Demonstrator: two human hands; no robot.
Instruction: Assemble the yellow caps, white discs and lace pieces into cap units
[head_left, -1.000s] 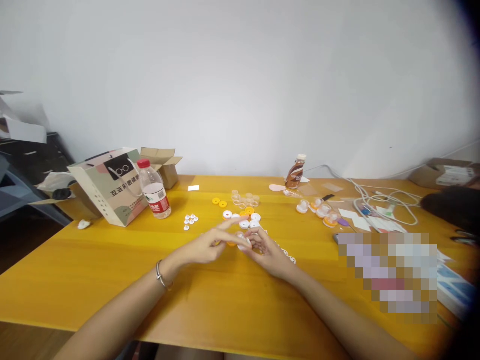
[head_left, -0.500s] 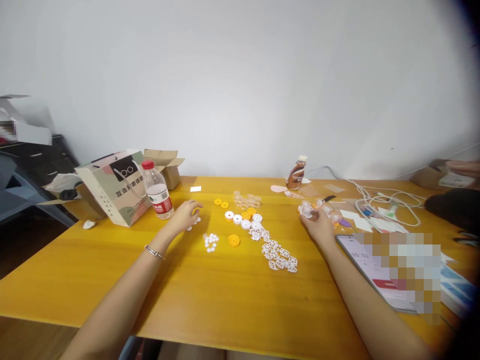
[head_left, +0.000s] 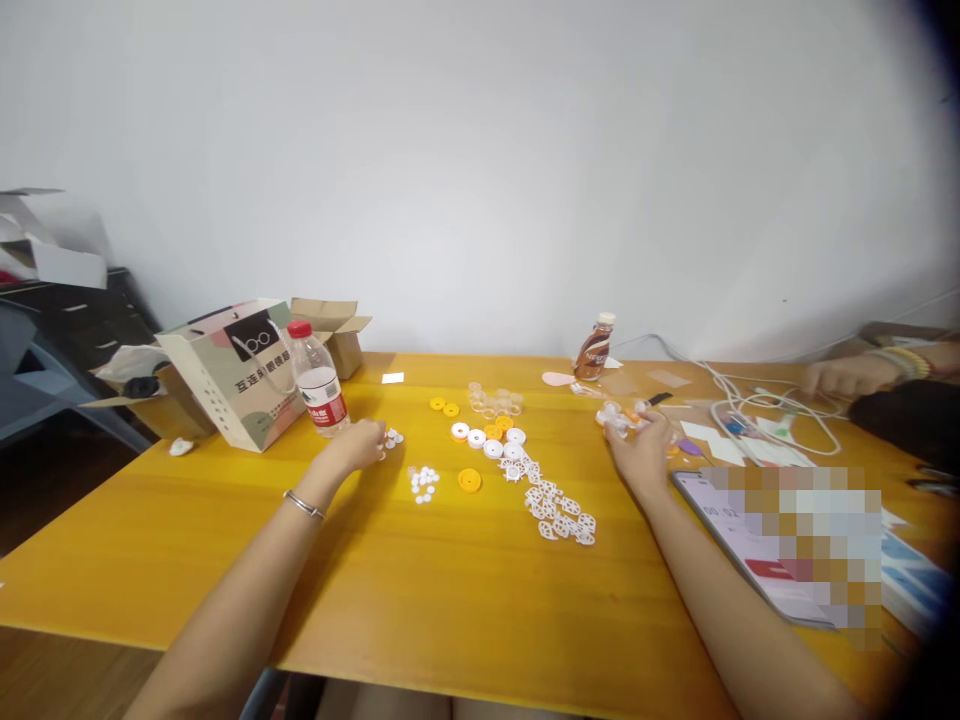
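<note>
White pieces lay at the fingertips of the left hand, clear-domed pieces by the right hand. Neither hand's grip could be determined.

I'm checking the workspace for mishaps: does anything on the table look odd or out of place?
I see no obvious spill or damage. Two things look untidy: the white cable at right lies in loose loops near scattered papers, and one orange disc sits apart from the other discs.
</note>
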